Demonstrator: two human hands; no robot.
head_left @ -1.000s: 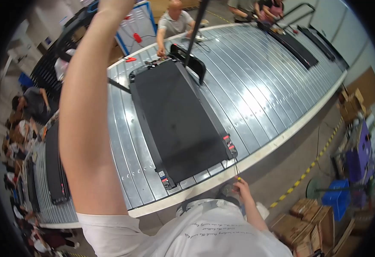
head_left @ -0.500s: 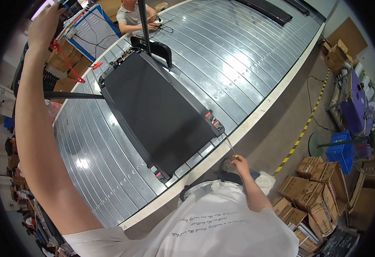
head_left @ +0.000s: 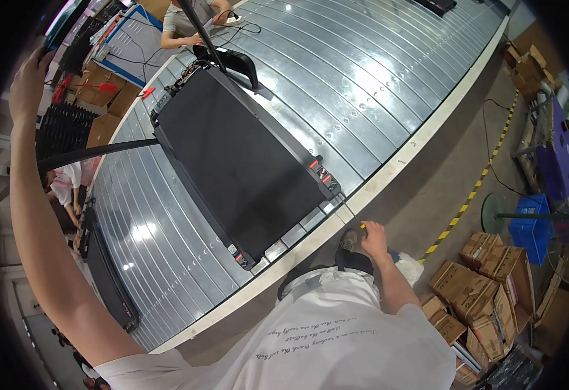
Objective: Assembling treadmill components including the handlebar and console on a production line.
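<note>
Head view, what is each hand doing?

— Taking the black treadmill deck point(head_left: 242, 162) on the ribbed metal conveyor point(head_left: 375, 84) as the landmark: the left hand point(head_left: 27, 81) is raised well off its far-left corner, arm stretched up the left side of the picture. Whether its fingers are curled on anything I cannot tell; the rim swallows them.

— And the right?

— The right hand point(head_left: 372, 239) hangs low, just off the deck's near-right corner, past the conveyor's pale edge. Its fingers are closed around a small tool with a yellow tip point(head_left: 356, 235).

— What else lies about the deck?

— A black console arm point(head_left: 229, 62) rises at its far end. Another person point(head_left: 190, 19) works beyond that. Cardboard boxes point(head_left: 486, 286) sit on the floor to the near right, with a blue crate point(head_left: 531, 231) beside them.
</note>
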